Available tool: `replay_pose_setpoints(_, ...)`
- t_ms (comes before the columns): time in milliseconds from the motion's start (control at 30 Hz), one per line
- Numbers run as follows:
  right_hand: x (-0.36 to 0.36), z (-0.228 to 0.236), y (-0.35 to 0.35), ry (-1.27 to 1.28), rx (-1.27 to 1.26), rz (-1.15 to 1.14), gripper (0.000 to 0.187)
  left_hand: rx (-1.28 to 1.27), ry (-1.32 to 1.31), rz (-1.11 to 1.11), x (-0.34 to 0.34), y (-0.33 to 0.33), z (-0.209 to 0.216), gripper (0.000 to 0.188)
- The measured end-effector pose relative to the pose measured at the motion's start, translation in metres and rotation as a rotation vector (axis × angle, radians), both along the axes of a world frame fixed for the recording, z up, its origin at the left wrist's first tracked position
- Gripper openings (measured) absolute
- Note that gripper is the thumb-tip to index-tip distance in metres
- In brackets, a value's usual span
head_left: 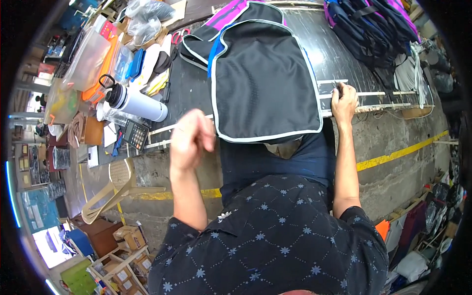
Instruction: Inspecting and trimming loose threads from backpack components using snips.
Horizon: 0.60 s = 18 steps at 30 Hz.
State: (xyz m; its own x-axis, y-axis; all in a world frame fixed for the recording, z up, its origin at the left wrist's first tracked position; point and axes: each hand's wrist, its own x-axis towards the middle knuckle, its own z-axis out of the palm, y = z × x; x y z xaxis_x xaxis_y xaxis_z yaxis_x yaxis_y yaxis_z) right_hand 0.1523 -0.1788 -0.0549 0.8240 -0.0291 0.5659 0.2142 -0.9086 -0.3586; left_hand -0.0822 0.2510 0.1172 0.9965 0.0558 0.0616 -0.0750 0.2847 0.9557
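A black fabric bag panel with pale grey edge binding lies flat on the dark worktable, its lower edge reaching the table's near edge above my lap. Blue and magenta fabric shows beneath and behind it. My left hand is raised just left of the panel's lower corner; motion smears its bent fingers, and whether anything is in them cannot be made out. To the right of the panel, my right hand rests at the table edge, fingers curled round something small and dark, mostly hidden.
A white bottle with a black looped lid and a calculator stand at the left. Red-handled scissors lie farther back. Dark backpacks are piled at the far right. A beige plastic chair is on the floor, left.
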Motion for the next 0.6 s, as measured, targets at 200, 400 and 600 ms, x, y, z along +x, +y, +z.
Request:
replay_pose_setpoints(200, -0.009, 0.03, 0.015, -0.013, 0.058, 0.112, 0.026, 0.352, 0.042, 0.493, 0.03, 0.035, 0.002, 0.039)
replay_pose_setpoints(400, -0.011, 0.069, 0.056, 0.258, 0.475, 0.327, 0.034, 0.625, 0.161, 0.427, 0.092, 0.023, -0.027, 0.037)
replay_pose_setpoints(600, -0.003, 0.073, 0.099, 0.459, 0.319, 0.229, 0.063, 0.836, 0.117, 0.44, 0.161, 0.043, -0.084, 0.043)
